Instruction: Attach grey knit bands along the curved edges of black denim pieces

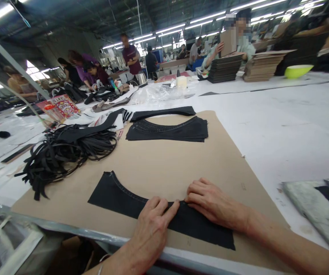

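Observation:
A curved black fabric piece (118,198) lies on the brown paper sheet (224,152) in front of me, with pale stitch-like marks along its concave upper edge. My left hand (154,223) rests on its middle, fingers spread and tips at the curved edge. Close to its right, my right hand (211,202) has its fingers curled together at the same edge, pinching the fabric; its thumb is mostly hidden. Farther up the paper lies a stack of similar black pieces (167,131), with another folded black piece (161,112) behind it.
To the left sits a heap of black strips (67,149). Clear plastic (155,93) lies farther back. Stacked boards (224,68) and a yellow-green bowl (298,71) stand at the back right, where a co-worker (246,46) handles a board. A marbled slab (310,206) lies at right.

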The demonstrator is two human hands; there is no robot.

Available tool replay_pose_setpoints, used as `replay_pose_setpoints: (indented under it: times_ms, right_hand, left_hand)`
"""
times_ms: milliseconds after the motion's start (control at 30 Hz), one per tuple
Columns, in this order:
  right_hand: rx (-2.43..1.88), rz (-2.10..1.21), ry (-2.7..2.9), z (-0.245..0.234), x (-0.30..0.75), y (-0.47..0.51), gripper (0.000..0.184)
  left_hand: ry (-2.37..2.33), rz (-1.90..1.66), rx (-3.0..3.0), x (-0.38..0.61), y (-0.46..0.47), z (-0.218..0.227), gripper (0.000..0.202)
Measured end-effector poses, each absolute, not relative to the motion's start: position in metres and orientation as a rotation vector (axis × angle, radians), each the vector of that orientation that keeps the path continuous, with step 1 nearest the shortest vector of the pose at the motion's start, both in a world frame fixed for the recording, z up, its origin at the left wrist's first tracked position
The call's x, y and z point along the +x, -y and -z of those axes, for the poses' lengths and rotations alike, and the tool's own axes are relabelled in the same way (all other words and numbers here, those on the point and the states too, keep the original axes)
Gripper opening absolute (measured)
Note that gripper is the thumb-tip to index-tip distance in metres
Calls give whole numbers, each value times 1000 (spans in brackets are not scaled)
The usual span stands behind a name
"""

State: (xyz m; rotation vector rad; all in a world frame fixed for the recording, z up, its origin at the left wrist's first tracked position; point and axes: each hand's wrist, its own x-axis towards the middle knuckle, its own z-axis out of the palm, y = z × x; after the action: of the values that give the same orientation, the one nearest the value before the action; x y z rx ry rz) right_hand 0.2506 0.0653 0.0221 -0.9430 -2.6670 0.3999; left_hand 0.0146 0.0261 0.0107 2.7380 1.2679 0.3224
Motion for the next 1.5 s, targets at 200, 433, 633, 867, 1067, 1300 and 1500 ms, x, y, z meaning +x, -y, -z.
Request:
replay_pose_setpoints:
  times_ms: [200,433,633,867,1067,1300,1500]
  right_hand:
    - [-1000,-488,2637,-29,263,-66,13]
    - [-1117,-619,2554,-35,265,-70,17]
    - [-1157,-703,2551,-34,270,-77,14]
    - [-1104,-856,2500,-28,280,-85,9]
    - [-1087,-975,2442,-25,283,-90,15]
    - [-1089,-978,2428,-25,283,-91,13]
    - [-1085,-929,2427,-23,284,-86,14]
  left_hand:
    - [-1289,-320,2727,17,-26,-12,56]
    - [-1253,-537,2496,37,-32,-21,51]
    - [-1262,-540,2343,66,-43,-23,37]
    - [-1250,-496,2243,78,-47,-30,44]
    - [-1329,-439,2225,85,-52,-32,48]
    - [-1364,-441,2239,90,-53,-32,38]
    - [-1315,-431,2292,92,-50,-29,41]
